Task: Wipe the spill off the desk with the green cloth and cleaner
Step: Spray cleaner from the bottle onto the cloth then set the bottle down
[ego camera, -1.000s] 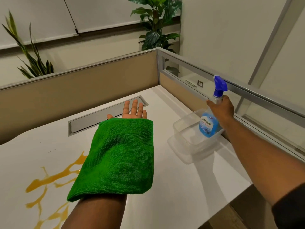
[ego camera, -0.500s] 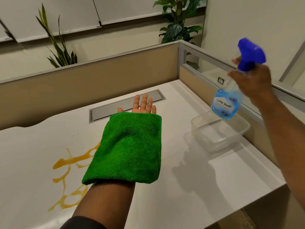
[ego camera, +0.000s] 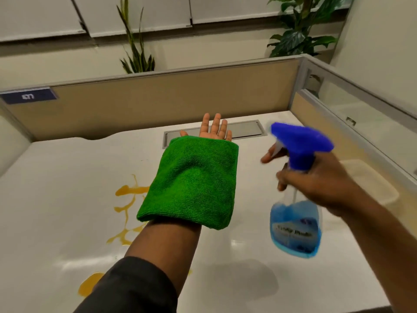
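White desk (ego camera: 67,177), orange spill (ego camera: 126,199), beige partition (ego camera: 158,102)

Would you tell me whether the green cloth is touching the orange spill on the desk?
Cannot tell. In the head view the green cloth lies over the left hand and forearm, and its left edge overlaps the spill; its height above the desk is unclear.

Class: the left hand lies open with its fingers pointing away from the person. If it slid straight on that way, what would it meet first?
Probably the grey metal hatch set into the desk, then the partition; depth is unclear.
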Tool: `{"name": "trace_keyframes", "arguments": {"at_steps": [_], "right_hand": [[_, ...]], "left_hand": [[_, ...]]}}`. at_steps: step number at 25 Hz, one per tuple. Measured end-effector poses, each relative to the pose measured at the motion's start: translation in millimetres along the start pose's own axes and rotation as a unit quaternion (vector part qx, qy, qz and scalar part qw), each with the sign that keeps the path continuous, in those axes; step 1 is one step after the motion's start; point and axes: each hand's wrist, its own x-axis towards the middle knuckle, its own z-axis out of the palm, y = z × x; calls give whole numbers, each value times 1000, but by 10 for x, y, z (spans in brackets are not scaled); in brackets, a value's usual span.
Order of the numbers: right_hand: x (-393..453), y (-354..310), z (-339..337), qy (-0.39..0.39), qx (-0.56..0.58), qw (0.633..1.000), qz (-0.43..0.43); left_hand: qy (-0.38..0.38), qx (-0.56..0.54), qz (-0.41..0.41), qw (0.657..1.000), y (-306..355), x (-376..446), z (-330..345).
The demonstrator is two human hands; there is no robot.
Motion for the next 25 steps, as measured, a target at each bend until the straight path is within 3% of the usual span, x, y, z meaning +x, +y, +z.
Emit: {"name": "trace_keyframes", "arguments": {"at_steps": [7,25], "right_hand": [[-28,-106,752,-92,-86,992,8],[-24,-216,907,-75,-111,991,8]], "left_hand": [[-37,-19,31,999,383,-5,37],[-32,-42,51,997,636,-90,-52]]}}
